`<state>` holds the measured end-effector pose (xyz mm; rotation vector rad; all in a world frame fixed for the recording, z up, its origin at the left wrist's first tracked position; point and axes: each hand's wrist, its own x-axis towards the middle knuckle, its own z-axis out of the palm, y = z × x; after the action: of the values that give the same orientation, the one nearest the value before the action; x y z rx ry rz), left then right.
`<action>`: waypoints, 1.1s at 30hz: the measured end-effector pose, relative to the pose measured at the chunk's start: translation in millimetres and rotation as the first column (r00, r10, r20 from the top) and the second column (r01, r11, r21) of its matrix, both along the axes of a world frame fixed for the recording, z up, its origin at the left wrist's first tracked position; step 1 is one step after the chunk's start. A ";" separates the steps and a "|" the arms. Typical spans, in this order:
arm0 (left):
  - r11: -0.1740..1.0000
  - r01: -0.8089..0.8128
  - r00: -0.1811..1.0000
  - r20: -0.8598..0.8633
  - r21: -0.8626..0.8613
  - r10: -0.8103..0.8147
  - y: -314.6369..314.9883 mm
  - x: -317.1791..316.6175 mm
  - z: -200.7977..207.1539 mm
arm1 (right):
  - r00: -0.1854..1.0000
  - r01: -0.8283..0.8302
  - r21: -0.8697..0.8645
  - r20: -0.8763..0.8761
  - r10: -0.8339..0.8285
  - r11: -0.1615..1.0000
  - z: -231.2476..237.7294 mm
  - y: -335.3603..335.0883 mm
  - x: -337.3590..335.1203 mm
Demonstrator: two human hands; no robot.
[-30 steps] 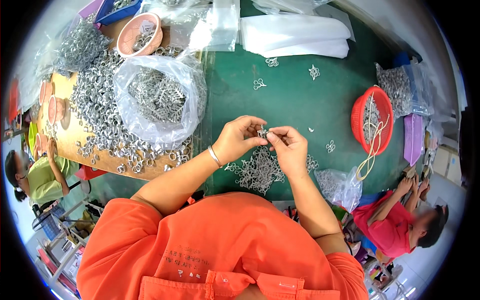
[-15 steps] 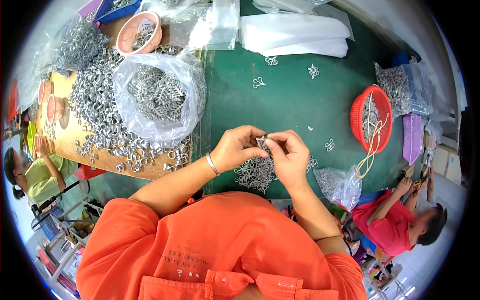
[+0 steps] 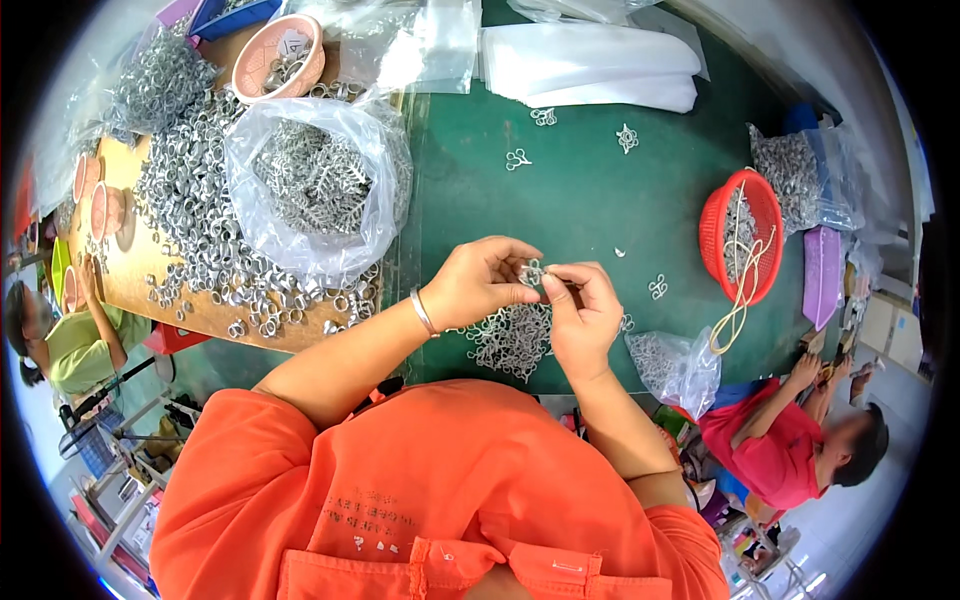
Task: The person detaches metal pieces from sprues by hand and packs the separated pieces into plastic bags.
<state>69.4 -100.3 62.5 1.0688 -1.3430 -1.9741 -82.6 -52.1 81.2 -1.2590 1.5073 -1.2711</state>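
Note:
My left hand (image 3: pixel 483 283) and my right hand (image 3: pixel 582 307) meet over the green table. Between their fingertips they pinch a small silvery metal piece (image 3: pixel 532 272) with looped outlines; its exact kind is too small to make out. Just below the hands lies a heap of similar small metal pieces (image 3: pixel 508 345), partly covered by my right hand. Single looped metal pieces lie apart: one (image 3: pixel 517 160) beyond my hands, a star-shaped one (image 3: pixel 627 139) at the far right, and one (image 3: pixel 657 287) to the right of my right hand.
A plastic bag of metal pieces (image 3: pixel 315 275) stands left, beside a pile of metal rings (image 3: pixel 195 215). At right are a red basket (image 3: pixel 712 235) with a cord, a purple tray (image 3: pixel 822 278) and a small clear bag (image 3: pixel 690 370). Co-workers sit at both sides.
Both hands have shifted slightly, the left one a little up and away. The metal piece between the fingers has turned and now shows its looped outline more openly.

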 end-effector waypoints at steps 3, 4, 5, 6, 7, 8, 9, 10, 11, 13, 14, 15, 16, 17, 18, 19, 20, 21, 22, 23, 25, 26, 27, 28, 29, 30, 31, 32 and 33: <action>0.957 0.113 0.974 0.219 -0.266 -0.054 -7.1 0.4 14.7 | 0.954 0.029 0.127 0.294 -0.066 0.991 2.5 -3.7 2.3; 0.966 0.091 0.979 0.199 -0.243 -0.042 -6.8 0.5 15.1 | 0.925 0.029 0.149 0.371 -0.083 0.988 2.6 -4.4 1.9; 0.966 0.089 0.979 0.199 -0.243 -0.040 -6.9 1.3 13.9 | 0.916 -0.018 0.147 0.400 -0.043 0.989 1.8 -4.3 -2.6; 1.000 0.025 1.000 0.009 -0.006 -0.025 -7.5 3.3 10.8 | 0.915 -0.020 0.147 0.400 -0.041 0.989 1.4 -5.0 -6.6; 0.971 0.009 0.984 -0.173 0.240 0.034 -8.6 6.2 7.3 | 0.889 -0.024 0.173 0.454 -0.059 0.985 0.9 -6.3 -9.8; 0.882 0.038 0.935 -0.329 0.469 0.134 -9.3 9.0 5.3 | 0.859 -0.028 0.199 0.506 -0.078 0.980 0.5 -7.6 -12.4; 0.859 0.042 0.922 -0.351 0.511 0.163 -9.6 12.1 4.6 | 0.845 -0.059 0.211 0.531 -0.064 0.976 0.2 -8.5 -14.1; 0.858 0.043 0.922 -0.351 0.512 0.163 -9.2 11.0 5.7 | 0.845 -0.058 0.212 0.530 -0.065 0.976 0.4 -8.2 -15.0; 0.837 0.008 0.915 -0.342 0.548 0.215 -8.5 9.4 8.3 | 0.861 -0.076 0.201 0.507 -0.038 0.977 1.1 -8.0 -15.6; 0.813 -0.008 0.902 -0.346 0.582 0.257 -7.4 7.6 10.8 | 0.876 -0.094 0.190 0.482 -0.010 0.977 2.4 -7.7 -16.2; 0.813 -0.008 0.902 -0.346 0.582 0.257 -6.9 7.4 10.8 | 0.883 -0.091 0.174 0.470 -0.002 0.980 3.1 -7.6 -16.2; 0.820 -0.011 0.900 -0.352 0.572 0.258 -6.1 7.3 10.5 | 0.890 -0.088 0.158 0.456 0.006 0.983 3.6 -7.4 -16.2; 0.824 -0.017 0.897 -0.355 0.566 0.263 -5.8 7.5 10.2 | 0.889 -0.090 0.162 0.458 0.006 0.983 3.3 -7.5 -16.0; 0.822 -0.020 0.897 -0.353 0.569 0.266 -5.4 7.4 10.6 | 0.920 -0.087 0.136 0.391 0.028 0.987 3.0 -6.8 -15.9; 0.820 -0.044 0.904 -0.328 0.570 0.276 -4.8 6.9 11.4 | 0.946 -0.086 0.110 0.321 0.047 0.990 3.0 -6.1 -15.7; 0.821 -0.063 0.910 -0.305 0.567 0.281 -3.5 5.5 12.1 | 0.946 -0.086 0.109 0.320 0.046 0.990 3.3 -4.3 -14.2; 0.821 -0.062 0.910 -0.306 0.568 0.281 -1.2 4.3 13.7 | 0.958 -0.042 0.079 0.286 0.018 0.996 4.0 -2.5 -10.5; 0.814 -0.102 0.904 -0.289 0.571 0.316 2.0 3.2 15.9 | 0.967 0.000 0.048 0.254 -0.012 0.999 4.6 -1.0 -6.5; 0.806 -0.147 0.895 -0.270 0.573 0.355 4.3 2.7 17.4 | 0.967 -0.004 0.047 0.255 -0.009 0.999 5.9 0.0 -1.4; 0.806 -0.151 0.894 -0.268 0.572 0.358 5.3 1.7 17.6 | 0.940 0.055 0.080 0.331 -0.079 0.995 7.3 0.7 4.1; 0.716 -0.135 0.854 -0.285 0.685 0.434 6.7 -0.2 17.2 | 0.918 0.131 0.075 0.368 -0.149 0.989 5.0 3.0 10.3; 0.716 -0.134 0.855 -0.285 0.685 0.433 6.7 0.4 14.4 | 0.918 0.131 0.075 0.368 -0.150 0.988 -0.2 4.3 9.8; 0.670 -0.062 0.840 -0.324 0.740 0.436 6.2 1.3 9.6 | 0.981 0.109 -0.076 0.170 -0.095 0.991 -6.0 5.3 8.3; 0.618 0.010 0.820 -0.360 0.786 0.445 5.9 1.7 6.9 | 0.997 0.051 -0.217 -0.040 -0.061 0.975 -8.1 4.5 6.7; 0.608 -0.011 0.819 -0.342 0.794 0.462 7.1 1.5 7.0 | 0.996 0.029 -0.184 -0.081 -0.045 0.983 -5.7 3.8 3.5; 0.608 -0.014 0.818 -0.341 0.794 0.463 8.2 2.0 7.6 | 0.996 0.027 -0.184 -0.079 -0.042 0.983 -1.6 1.9 4.5; 0.671 -0.101 0.816 -0.325 0.734 0.478 9.8 2.5 8.4 | 0.991 0.034 -0.055 0.129 -0.027 0.998 3.4 0.5 6.3; 0.724 -0.187 0.812 -0.310 0.663 0.494 11.5 2.7 9.5 | 0.943 0.014 0.073 0.332 -0.037 0.997 5.6 -0.5 7.2; 0.767 -0.402 0.861 -0.080 0.499 0.503 13.2 -1.0 11.6 | 0.928 -0.064 0.192 0.373 -0.012 0.979 1.6 -1.0 3.1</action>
<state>68.4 -87.0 74.1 1.2137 -0.4229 -1.9909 -79.5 -53.1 82.7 -0.8460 1.2997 -1.2245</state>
